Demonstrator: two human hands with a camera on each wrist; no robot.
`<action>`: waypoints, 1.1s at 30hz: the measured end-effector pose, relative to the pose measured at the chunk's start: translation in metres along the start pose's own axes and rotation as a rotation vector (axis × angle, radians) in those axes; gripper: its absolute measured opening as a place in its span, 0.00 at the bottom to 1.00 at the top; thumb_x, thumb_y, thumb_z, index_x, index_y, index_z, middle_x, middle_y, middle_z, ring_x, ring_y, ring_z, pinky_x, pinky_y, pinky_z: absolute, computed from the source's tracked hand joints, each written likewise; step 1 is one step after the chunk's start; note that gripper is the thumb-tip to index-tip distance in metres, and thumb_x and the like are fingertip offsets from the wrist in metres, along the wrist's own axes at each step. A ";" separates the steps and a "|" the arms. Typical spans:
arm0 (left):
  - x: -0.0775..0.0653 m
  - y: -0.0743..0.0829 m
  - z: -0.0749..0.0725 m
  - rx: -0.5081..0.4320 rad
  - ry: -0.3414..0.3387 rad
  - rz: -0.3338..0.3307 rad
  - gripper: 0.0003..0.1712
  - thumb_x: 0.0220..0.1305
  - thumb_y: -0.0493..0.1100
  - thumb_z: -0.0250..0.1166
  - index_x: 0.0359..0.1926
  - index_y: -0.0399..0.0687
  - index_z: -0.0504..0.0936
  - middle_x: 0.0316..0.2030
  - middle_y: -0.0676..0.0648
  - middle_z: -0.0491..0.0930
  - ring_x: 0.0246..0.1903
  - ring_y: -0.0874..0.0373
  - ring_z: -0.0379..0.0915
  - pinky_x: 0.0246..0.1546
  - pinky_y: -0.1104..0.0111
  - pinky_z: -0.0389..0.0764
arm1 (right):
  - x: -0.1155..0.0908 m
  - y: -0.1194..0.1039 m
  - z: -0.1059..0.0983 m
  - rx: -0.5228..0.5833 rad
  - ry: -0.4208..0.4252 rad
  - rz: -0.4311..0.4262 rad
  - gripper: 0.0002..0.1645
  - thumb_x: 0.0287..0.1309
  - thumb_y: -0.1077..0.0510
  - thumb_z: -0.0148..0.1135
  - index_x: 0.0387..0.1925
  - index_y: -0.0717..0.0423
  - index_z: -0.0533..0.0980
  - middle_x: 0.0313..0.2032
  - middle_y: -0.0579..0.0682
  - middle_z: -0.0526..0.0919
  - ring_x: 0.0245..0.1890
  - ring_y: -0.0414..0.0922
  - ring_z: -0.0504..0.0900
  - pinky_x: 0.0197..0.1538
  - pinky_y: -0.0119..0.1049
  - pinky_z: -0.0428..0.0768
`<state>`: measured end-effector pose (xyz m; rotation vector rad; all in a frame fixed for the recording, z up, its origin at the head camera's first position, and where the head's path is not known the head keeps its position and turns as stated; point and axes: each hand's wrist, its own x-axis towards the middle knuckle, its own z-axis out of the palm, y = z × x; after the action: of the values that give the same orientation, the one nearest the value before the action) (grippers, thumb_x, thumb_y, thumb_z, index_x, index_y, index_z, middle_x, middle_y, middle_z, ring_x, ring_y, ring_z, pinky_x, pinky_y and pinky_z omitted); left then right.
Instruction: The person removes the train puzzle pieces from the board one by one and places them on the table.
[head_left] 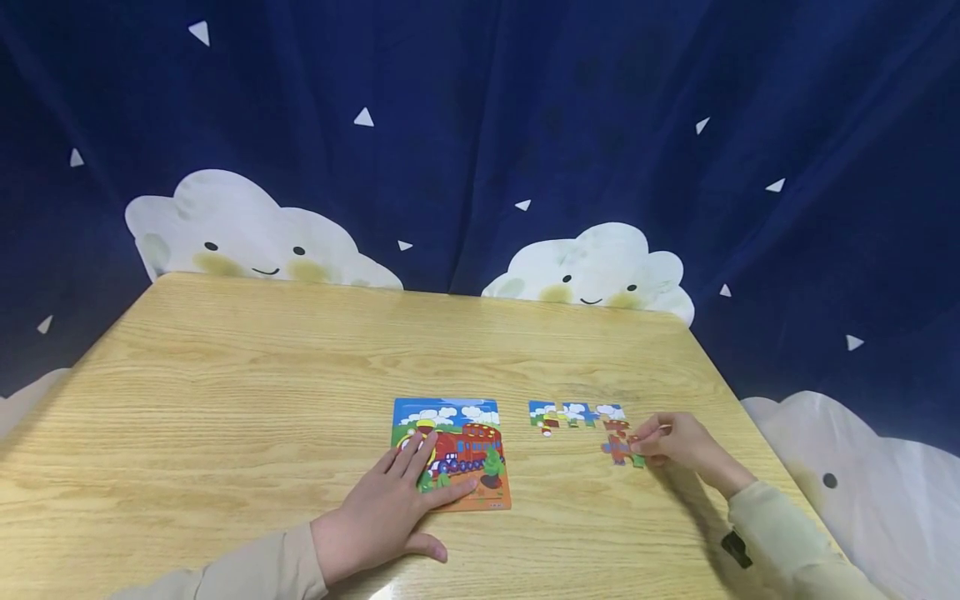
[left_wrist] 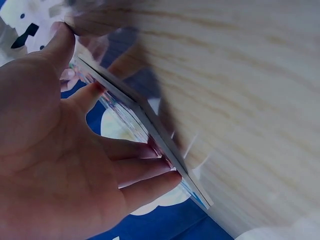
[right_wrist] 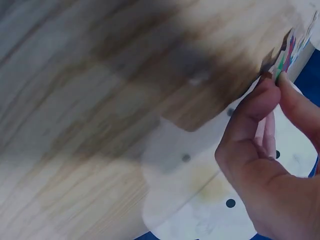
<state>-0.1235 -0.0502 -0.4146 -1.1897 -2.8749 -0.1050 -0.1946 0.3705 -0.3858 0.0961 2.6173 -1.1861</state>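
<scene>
Puzzle piece point(head_left: 619, 450) is pinched by right hand point(head_left: 678, 443), at 3 o'clock from puzzle board point(head_left: 453, 450); board is pressed by spread left hand point(head_left: 386, 512) on worktop point(head_left: 262, 400).

We see a glossy light-wood table point(head_left: 300, 400), a thick cardboard puzzle board point(head_left: 461, 450) with shiny print, and a draped cloth backdrop point(head_left: 480, 125).

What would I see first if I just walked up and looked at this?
The bright train puzzle board near the front middle of the wooden table, with the left hand lying flat on it. Just to its right, the right hand pinches a puzzle piece below a short row of joined pieces. Behind hangs a dark blue curtain with smiling clouds.
</scene>
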 end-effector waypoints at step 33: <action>-0.003 0.003 -0.001 -0.067 -0.010 0.002 0.42 0.61 0.75 0.48 0.74 0.69 0.62 0.70 0.28 0.54 0.71 0.35 0.48 0.64 0.45 0.61 | 0.004 -0.066 0.059 0.018 -0.019 -0.196 0.10 0.56 0.67 0.67 0.39 0.71 0.79 0.30 0.55 0.85 0.30 0.49 0.84 0.33 0.39 0.83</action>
<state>-0.1197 -0.0504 -0.4134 -1.2064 -2.9008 -0.1967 -0.1967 0.2827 -0.3754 -0.1711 2.6487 -1.2656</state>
